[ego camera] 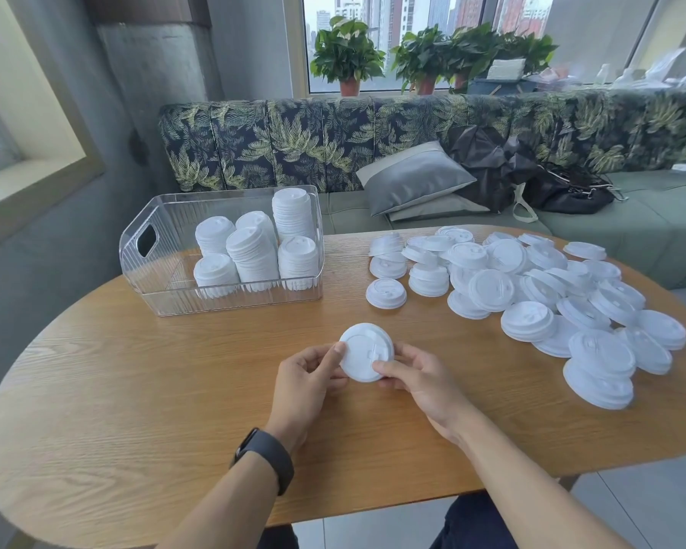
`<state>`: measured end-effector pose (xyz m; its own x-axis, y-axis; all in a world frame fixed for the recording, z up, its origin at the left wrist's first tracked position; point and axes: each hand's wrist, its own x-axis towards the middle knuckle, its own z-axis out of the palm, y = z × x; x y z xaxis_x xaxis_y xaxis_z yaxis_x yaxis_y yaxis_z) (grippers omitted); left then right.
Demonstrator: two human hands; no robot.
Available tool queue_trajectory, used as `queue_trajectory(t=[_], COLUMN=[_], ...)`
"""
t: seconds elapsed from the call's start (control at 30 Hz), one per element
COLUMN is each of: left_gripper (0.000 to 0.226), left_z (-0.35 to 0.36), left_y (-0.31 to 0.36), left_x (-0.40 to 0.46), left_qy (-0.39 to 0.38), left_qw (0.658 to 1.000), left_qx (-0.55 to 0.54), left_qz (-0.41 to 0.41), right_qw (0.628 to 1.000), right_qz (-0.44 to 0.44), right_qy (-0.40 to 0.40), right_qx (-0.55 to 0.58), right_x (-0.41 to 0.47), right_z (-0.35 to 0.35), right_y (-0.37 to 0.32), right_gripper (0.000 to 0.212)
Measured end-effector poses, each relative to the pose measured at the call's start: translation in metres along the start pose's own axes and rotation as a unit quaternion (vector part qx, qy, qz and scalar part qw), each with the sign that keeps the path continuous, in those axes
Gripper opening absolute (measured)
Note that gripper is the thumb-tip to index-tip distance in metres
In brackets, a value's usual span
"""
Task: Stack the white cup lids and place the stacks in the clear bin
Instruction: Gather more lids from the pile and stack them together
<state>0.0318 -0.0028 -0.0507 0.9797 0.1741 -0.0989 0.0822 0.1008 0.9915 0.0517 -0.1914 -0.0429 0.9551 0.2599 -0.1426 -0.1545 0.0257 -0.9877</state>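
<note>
Gripping hands [305,384] [420,384], white lid [363,350]

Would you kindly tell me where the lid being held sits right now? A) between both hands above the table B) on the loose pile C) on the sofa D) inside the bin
A: the left hand and right hand pinch the lid between them, above the table.

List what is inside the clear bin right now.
The clear bin holds six upright stacks of white lids, crowded toward its right end. Front stacks hide the bases of those behind, so lid counts cannot be read.
</note>
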Motion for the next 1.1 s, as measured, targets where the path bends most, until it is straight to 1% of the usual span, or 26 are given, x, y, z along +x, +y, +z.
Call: queue_trajectory(t=[0.13,0.27,0.47,0.6,0.8,0.87,1.0,1.1], left_gripper=[0.025,0.024,0.028,0.026,0.026,0.026,0.027,0.027], left_z=[-0.0003,-0.0010,0.0006,-0.0002,-0.0008,-0.0009,-0.0007,-0.0004], left_y=[-0.0010,-0.0006,0.0026,0.0026,0.0047,0.0055,0.0054,0.0060], left_x=[0.0014,0.0014,0.0005,-0.0003,-0.0016,-0.0020,-0.0024,-0.0032], left_qy=[-0.003,-0.005,-0.008,-0.023,-0.021,-0.024,-0.039,-0.043], left_qw=[1.000,1.000,1.000,1.000,1.000,1.000,0.999,0.999], left_qx=[0.002,0.006,-0.007,0.002,0.006,0.005,0.002,0.007], left_qz=[-0.003,-0.004,-0.005,0.000,0.006,0.005,0.002,0.001], right_qw=[1.000,0.998,1.000,1.000,1.000,1.000,1.000,1.000], right_qz=[0.002,0.003,-0.001,0.001,-0.002,-0.005,-0.012,-0.019], right_qy=[0.013,0.033,0.003,-0.003,-0.014,-0.012,0.007,0.006], right_qx=[0.019,0.044,0.023,0.011,-0.001,-0.003,-0.005,-0.015], right_x=[0.0010,0.0025,-0.0001,-0.0018,-0.0031,-0.0030,-0.0016,-0.0010], right_z=[0.0001,0.0017,0.0013,0.0015,0.0011,0.0015,0.0031,0.0033], right_y=[-0.0002,0.0007,-0.0014,-0.0029,-0.0042,-0.0041,-0.0022,-0.0008], right_gripper=[0.023,0.026,0.025,0.024,0.025,0.027,0.044,0.046])
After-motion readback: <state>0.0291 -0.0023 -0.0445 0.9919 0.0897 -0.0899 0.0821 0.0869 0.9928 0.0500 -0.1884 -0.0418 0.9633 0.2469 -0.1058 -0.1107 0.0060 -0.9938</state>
